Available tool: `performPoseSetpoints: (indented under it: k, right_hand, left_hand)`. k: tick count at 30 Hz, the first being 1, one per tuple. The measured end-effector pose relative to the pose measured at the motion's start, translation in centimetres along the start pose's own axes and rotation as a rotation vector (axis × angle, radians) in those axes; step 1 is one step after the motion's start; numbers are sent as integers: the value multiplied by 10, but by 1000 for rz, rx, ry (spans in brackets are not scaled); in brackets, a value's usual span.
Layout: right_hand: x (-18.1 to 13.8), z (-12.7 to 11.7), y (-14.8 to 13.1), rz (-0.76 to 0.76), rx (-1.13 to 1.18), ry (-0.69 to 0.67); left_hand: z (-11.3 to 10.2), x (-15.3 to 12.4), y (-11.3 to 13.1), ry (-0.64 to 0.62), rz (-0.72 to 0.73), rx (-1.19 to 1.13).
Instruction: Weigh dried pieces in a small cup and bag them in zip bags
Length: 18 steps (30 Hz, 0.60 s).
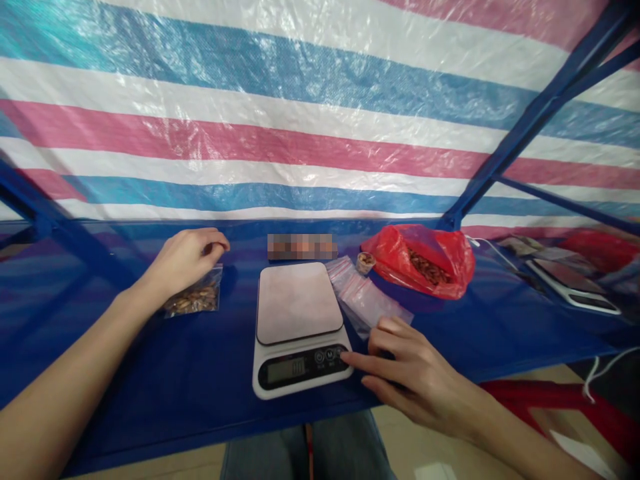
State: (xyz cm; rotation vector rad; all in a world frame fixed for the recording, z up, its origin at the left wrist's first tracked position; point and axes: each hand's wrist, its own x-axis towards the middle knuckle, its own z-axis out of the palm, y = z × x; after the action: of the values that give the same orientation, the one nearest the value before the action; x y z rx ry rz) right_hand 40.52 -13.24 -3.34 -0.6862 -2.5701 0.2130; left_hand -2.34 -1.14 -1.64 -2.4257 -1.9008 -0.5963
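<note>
My right hand (407, 370) stretches its index finger onto the rightmost button of a white kitchen scale (300, 303), while its other fingers bend loosely. Nothing lies on the scale's platform, and its display (286, 369) seems to read zero. At the left, my left hand (190, 260) hovers over or rests on a clear zip bag (195, 297) of small brown pieces. Its fingers curl loosely, with a gap by the thumb and nothing visible in them. Several flat clear zip bags with red seal lines (367, 300) lie between the scale and my right hand.
An open red plastic bag (425, 260) of brown pieces stands at the back right, beside a small cup (365, 263). Behind the scale is a blurred-out item (303, 247). A second scale (575, 283) sits far right. Blue frame bars (530, 127) and a striped sheet (280, 140) enclose the blue table (200, 380).
</note>
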Motion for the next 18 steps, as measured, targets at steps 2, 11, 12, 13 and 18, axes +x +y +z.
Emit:
performPoseSetpoints:
  k: [2,11,12,13,18]
  right_hand:
    - [2,-1,0,-17,-35,-4]
    - [13,-6,-8,-86,-161,-4]
    - [16,-9,-6,-89,-135,17]
    - [19,-12,-1,-86,-111,47]
    - [37,-41,47,101,-191,237]
  left_hand:
    - [0,0,-1,7,0,2]
    - [-1,1,3,-8,-13,13]
    - [-1,1,3,-5,-17,16]
    - [-1,1,3,-3,-20,20]
    - [0,1,1,-12,-8,24]
